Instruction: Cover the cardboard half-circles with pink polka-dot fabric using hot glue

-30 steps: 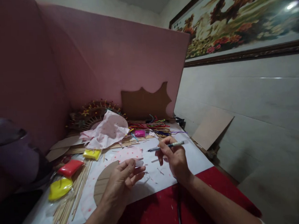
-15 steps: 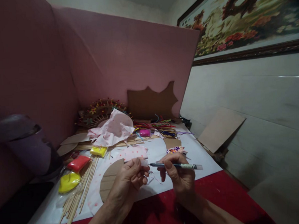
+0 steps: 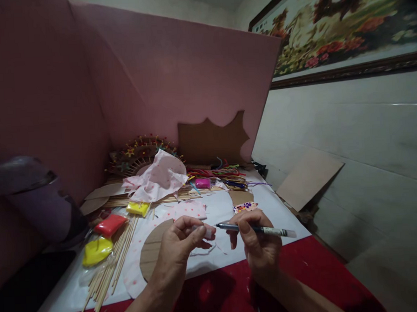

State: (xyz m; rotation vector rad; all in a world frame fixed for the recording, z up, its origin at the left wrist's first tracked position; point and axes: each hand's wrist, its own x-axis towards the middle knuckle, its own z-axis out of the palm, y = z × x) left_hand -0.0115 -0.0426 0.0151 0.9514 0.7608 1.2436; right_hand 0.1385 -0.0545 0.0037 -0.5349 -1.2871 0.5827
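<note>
The right hand (image 3: 260, 241) has thumb and fingers closed around the pen (image 3: 273, 231), which lies across this grip: narrow tip to its left, clear end to its right. I judge it light, stiff, a little slippery — best held behind the tip. Just beyond the tip, the left hand (image 3: 183, 246) pinches a small translucent piece (image 3: 208, 231) — probably light also; left of that grip lies curved cardboard (image 3: 153, 252).

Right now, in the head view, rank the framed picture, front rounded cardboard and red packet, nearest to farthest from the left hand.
1. Front rounded cardboard, left of the left hand
2. Red packet, farther left
3. Framed picture, upper right wall
</note>
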